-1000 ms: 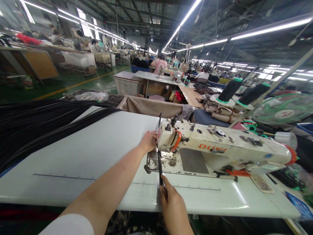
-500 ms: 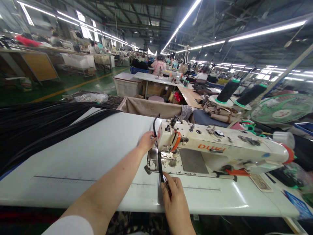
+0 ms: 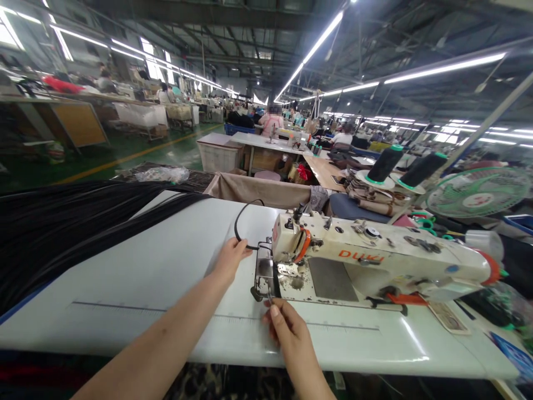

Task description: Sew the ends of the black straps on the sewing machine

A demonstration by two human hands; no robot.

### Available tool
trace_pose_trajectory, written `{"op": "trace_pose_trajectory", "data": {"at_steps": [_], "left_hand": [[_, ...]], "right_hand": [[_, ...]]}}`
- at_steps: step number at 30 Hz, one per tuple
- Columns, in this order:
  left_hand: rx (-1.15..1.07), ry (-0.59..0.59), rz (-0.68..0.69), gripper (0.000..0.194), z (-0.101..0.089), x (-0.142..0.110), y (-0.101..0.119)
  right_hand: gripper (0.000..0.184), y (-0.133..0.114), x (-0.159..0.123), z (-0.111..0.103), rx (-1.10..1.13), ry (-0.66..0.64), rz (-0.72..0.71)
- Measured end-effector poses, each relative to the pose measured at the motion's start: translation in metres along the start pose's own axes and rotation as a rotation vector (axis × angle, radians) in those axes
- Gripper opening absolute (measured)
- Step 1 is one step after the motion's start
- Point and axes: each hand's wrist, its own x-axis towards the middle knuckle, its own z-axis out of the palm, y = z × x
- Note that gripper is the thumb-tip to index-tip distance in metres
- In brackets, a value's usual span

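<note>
My left hand [image 3: 233, 256] is closed on a narrow black strip [image 3: 238, 218], left of the sewing machine [image 3: 370, 253]. From those fingers the strip curves up in a loop, and part of it reaches toward the machine head. Another length of black strip [image 3: 276, 280] lies beside the presser foot and runs down toward my right hand [image 3: 289, 328]. That hand is closed at the front of the machine bed, with a slim metal tool [image 3: 270, 294] poking out past the fingertips. Its fingers hide most of the tool, so its kind is unclear.
A heap of long black strips [image 3: 95, 222] covers the table's left side. Behind the table stands a cloth-lined bin [image 3: 258, 189]. Black thread cones [image 3: 385, 165] and a green fan [image 3: 478, 191] are at the right. Other people sit at machines farther back.
My left hand has moved left and slightly down, drawing the strip into a wide loop. My right hand has shifted a little, and the metal tool's tip now points toward the machine bed.
</note>
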Motion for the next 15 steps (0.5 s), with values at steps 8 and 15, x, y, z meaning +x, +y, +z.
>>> {"op": "trace_pose_trajectory", "data": {"at_steps": [8,15], "left_hand": [[-0.056,0.014,0.013,0.047,-0.046,-0.06,0.013],[0.097,-0.018,0.069,0.044,-0.076,-0.095,0.013]], "right_hand": [[0.069,-0.015,0.027,0.025,0.353,-0.119,0.233],[0.068,-0.022,0.05,0.044,0.4,-0.204,0.252]]}}
